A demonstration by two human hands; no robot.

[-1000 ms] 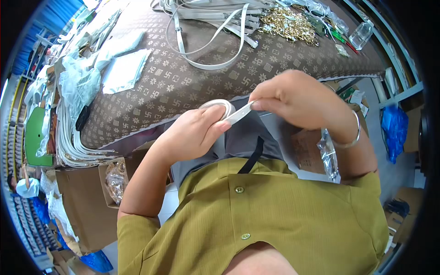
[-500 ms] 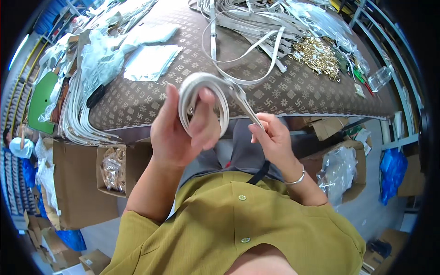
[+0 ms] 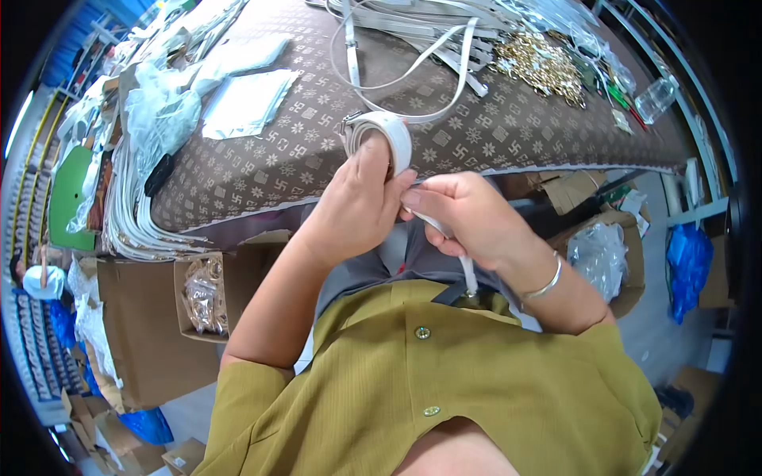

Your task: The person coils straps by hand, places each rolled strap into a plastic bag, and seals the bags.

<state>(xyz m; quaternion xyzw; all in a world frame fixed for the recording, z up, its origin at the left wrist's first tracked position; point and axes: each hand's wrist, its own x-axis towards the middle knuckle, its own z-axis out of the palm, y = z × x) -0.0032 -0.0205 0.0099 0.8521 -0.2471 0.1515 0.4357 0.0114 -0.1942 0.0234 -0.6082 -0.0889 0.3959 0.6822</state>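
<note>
A narrow white belt (image 3: 401, 144) is wound into a coil just above the table's front edge, a small metal buckle showing at its upper left. My left hand (image 3: 355, 202) is closed around the coil, with fingers inside the loop. Close beside it, my right hand (image 3: 468, 213) pinches the belt's loose length, whose tail (image 3: 469, 274) hangs below the fingers toward my lap. The two hands nearly touch at the fingertips. Beyond them, another thin white belt (image 3: 459, 87) lies looped on the patterned tablecloth (image 3: 309, 159).
More pale belts (image 3: 413, 33) and a heap of gold-coloured metal pieces (image 3: 538, 70) lie farther back. White packets (image 3: 248, 105) and a dark object (image 3: 159, 176) are leftward. A clear bottle (image 3: 657, 99) stands right. Open cartons (image 3: 159, 333) flank my legs; a person (image 3: 44, 282) is far left.
My left hand has turned, its back now facing me, and moved right with the coil. My right hand has come up against it, and the belt's tail now hangs below my right fingers.
</note>
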